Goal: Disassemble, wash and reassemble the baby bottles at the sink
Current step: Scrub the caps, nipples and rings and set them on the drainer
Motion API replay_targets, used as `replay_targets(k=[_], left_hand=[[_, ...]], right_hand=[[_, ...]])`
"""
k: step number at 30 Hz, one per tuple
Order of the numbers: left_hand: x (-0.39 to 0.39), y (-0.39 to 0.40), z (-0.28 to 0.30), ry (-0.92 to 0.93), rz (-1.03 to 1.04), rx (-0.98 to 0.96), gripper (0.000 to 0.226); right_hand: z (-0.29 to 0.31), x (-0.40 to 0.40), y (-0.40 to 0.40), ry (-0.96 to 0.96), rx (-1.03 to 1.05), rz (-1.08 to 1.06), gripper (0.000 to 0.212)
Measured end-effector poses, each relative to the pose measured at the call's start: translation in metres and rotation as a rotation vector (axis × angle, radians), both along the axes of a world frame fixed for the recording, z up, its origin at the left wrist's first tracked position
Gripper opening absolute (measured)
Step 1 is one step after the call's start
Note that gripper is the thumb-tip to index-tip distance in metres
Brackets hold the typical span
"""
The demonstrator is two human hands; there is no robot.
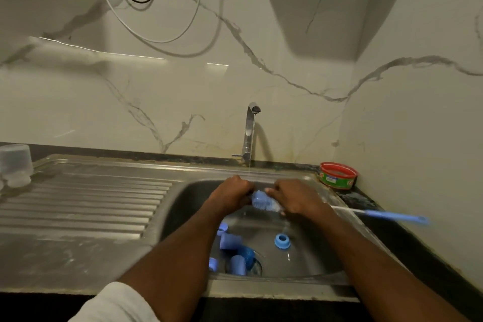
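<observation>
Bottle brush [266, 201] lies across the middle of the sink [300, 266], its blue bristle head caught between both hands under the thin stream running from the tap [249, 133]. The left hand [231, 192] is curled into a fist at the tip of the bristles; whatever small piece it may be holding is hidden inside the fingers, so I cannot tell what it grips. The right hand [290, 198] has its fingers bent round the near end of the bristle head, and the white wire and blue brush handle [392, 215] stick out past it to the right, over the sink's edge.

Down in the basin, near the drain, lies a cluster of blue bottle parts [232, 248], blurred and partly covered by the left forearm; a blue screw ring [282, 240] sits apart from them on the basin floor. On the ribbed draining board [91, 204] at far left stands a clear upturned container [15, 165], cut off by the frame. A red and green tub [338, 175] rests in the corner behind the sink.
</observation>
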State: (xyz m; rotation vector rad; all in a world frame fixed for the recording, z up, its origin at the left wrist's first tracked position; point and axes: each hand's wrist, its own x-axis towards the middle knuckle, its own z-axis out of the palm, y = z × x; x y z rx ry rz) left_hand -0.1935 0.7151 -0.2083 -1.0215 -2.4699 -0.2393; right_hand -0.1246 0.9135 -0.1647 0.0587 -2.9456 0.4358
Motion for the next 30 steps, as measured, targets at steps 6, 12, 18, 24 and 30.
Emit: replay_targets(k=[6,12,18,24,30], left_hand=[[-0.003,-0.012,-0.005,-0.047,0.011,0.111,0.012],[-0.001,-0.021,0.002,-0.045,0.04,0.106,0.013],[0.0,-0.002,0.003,0.018,0.016,0.106,0.02],[-0.01,-0.003,-0.007,-0.14,0.054,-0.017,0.035],[-0.015,-0.014,-0.011,-0.13,0.06,0.051,0.028]], right_hand=[[0.005,0.019,-0.026,0.248,0.725,0.191,0.038],[0.005,0.015,-0.043,-0.237,-0.058,-0.031,0.028],[0.006,0.007,-0.004,-0.252,-0.429,-0.104,0.053],[0.007,0.006,-0.014,0.146,0.23,0.098,0.045],[0.022,0.015,0.003,0.054,0.224,0.128,0.021]])
